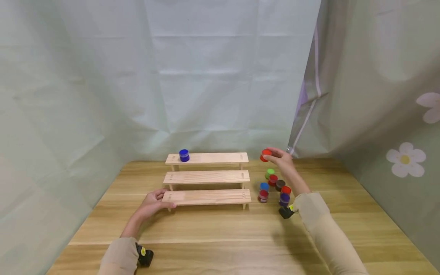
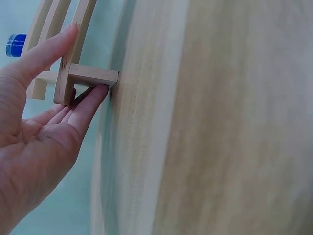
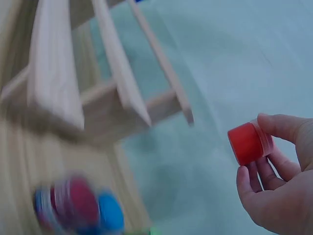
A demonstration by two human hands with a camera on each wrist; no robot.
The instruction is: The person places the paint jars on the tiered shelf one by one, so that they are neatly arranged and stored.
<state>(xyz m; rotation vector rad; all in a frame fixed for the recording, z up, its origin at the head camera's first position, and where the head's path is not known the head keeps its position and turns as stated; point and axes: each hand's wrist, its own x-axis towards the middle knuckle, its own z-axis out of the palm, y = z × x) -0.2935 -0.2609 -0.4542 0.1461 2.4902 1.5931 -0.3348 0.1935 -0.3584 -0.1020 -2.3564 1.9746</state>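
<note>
A three-step wooden rack stands on the table, and a blue paint jar sits at the left of its top step. My left hand grips the left end of the lowest step; in the left wrist view the thumb lies on the board and the fingers reach under it by the leg. Raised to the right of the top step, my right hand pinches a red paint jar between thumb and fingers. The right wrist view shows that red jar tilted, apart from the rack.
Right of the rack several paint jars stand grouped on the wooden table: green, blue, black, purple and reds. A pale curtain hangs behind the table.
</note>
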